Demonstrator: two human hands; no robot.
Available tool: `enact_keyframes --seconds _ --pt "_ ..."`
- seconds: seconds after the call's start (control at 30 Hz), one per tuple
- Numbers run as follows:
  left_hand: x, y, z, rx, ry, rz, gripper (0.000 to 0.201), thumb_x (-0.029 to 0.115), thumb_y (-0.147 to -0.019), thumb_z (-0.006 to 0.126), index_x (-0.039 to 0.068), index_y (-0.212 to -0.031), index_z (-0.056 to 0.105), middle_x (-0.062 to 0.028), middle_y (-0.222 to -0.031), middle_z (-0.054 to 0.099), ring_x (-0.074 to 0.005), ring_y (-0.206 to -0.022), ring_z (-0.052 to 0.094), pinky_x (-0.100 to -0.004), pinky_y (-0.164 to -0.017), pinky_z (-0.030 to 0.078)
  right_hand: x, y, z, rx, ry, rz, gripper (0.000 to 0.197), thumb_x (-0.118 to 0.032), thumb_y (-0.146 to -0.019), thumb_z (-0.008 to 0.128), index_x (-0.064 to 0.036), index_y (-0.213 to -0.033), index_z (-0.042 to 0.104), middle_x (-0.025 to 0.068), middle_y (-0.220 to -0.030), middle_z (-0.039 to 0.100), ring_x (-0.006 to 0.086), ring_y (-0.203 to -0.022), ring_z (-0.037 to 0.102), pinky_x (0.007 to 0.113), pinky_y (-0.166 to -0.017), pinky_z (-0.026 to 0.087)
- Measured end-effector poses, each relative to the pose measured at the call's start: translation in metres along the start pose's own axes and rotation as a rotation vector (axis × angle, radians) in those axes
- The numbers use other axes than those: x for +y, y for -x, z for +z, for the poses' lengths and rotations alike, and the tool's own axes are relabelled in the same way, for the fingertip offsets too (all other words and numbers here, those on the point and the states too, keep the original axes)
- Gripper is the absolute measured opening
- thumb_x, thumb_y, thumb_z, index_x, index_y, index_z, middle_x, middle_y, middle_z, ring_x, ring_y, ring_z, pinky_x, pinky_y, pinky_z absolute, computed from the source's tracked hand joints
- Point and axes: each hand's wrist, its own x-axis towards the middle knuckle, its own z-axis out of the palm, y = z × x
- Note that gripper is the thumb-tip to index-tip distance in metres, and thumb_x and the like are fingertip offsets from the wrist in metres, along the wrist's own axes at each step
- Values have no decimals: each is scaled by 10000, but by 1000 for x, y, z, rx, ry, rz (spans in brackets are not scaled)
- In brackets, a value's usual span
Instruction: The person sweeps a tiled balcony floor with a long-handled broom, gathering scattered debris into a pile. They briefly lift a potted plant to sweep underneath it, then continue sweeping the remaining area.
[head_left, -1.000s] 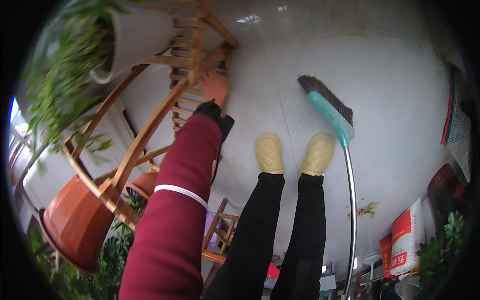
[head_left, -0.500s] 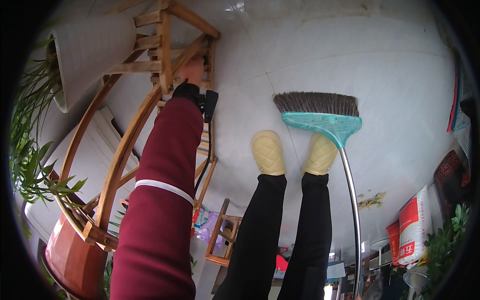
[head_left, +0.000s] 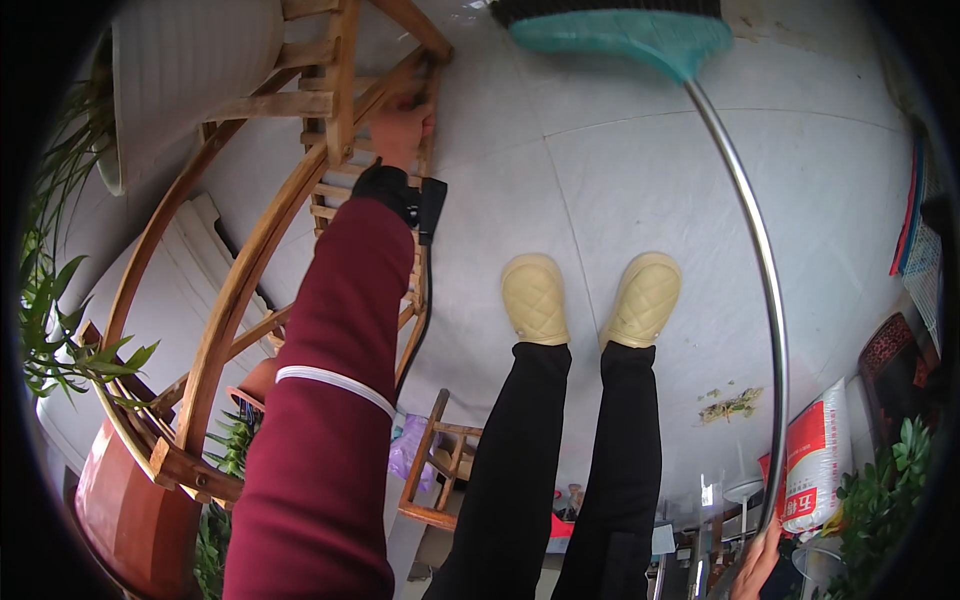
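The broom (head_left: 777, 340) is gripped by its shaft in the right hand (head_left: 757, 570) at the lower edge of the view. Its long axis is directed forward, away from the wearer, to the right of the legs, the curve being attributable to the lens. The teal head (head_left: 625, 38) is set crosswise at the far end, well beyond the yellow shoes (head_left: 640, 300); whether it is resting on the floor (head_left: 500, 200) cannot be told. The hands are held well apart: the left hand (head_left: 398, 132) is placed against the slatted wooden stand (head_left: 342, 95), to the left of the head, its closure being obscured. The broom is thus held on the right side only. Scattered debris (head_left: 730, 405) is seen just left of the shaft, between head and right hand. Printed characters are borne by the red-and-white sack (head_left: 810, 450) at the right; no writing can be made out on the broom.
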Motion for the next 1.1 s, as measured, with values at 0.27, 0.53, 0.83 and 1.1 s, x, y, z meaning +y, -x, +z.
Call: enact_keyframes --seconds 0.27,0.53,0.83,1.1 --pt "-21 87 22 165 50 215 112 42 -807 559 -27 -894 569 -86 -723 613 -124 -620 581 -244 -548 459 -44 -23 -22 -14 118 -138 377 -174 -951 394 -14 -1292 406 136 -1150 545 215 -968 525 289 -818 387" --pt "-20 285 54 -480 -9 -79 284 80 -810 598 51 -1091 564 -27 -870 609 -118 -721 598 -240 -642 487 5 107 -90 -53 258 110 380 -297 -937 450 -43 -1211 522 146 -1103 612 252 -995 602 334 -823 467" --pt "12 208 -12 88 -324 238 228 98 -820 508 55 -1034 576 -175 -963 578 -341 -890 551 -402 -766 447 -10 89 -58 -35 210 187 363 -265 -942 441 -30 -1206 524 161 -1098 610 256 -986 597 330 -828 462" --pt "-26 -9 -13 -46 -998 534 292 204 -833 502 -15 -1014 567 -214 -964 597 -376 -854 584 -448 -722 475 14 53 -17 -10 194 179 376 -259 -933 461 -31 -1229 506 195 -1117 587 271 -966 595 320 -814 460"
